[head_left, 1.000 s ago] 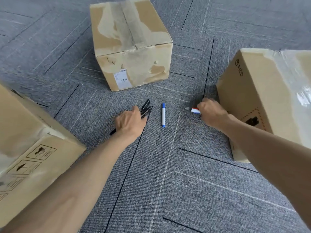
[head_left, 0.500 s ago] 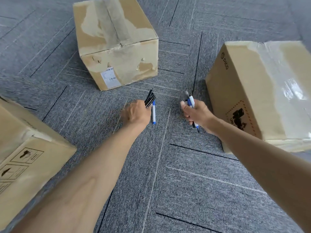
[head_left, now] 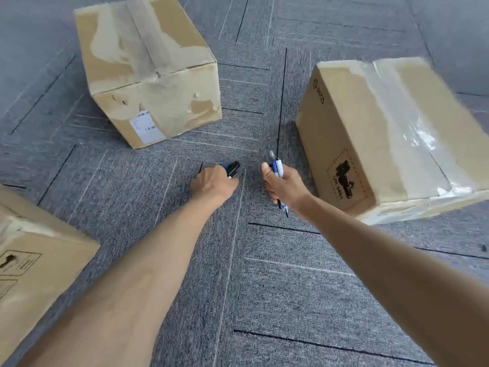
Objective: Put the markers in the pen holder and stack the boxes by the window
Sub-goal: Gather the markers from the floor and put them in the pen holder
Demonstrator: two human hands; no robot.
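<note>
My left hand (head_left: pixel 214 181) is closed around a bunch of black markers (head_left: pixel 233 167), with a blue-capped one among them, low over the carpet. My right hand (head_left: pixel 284 184) grips a few markers (head_left: pixel 277 166), white and blue at the top, their other ends poking out below my wrist. Three taped cardboard boxes stand on the floor: a worn box (head_left: pixel 148 72) ahead on the left, a box with a printed label (head_left: pixel 383 139) to the right, and a third box (head_left: pixel 34 258) at the near left. No pen holder is in view.
Grey carpet tiles (head_left: pixel 264 287) with dark seams cover the whole floor. The boxes ring the spot where my hands are, with open carpet between them and towards me.
The blue marker that lay on the carpet is now in my left hand with the black ones. My right hand has lifted its markers upright off the floor.
</note>
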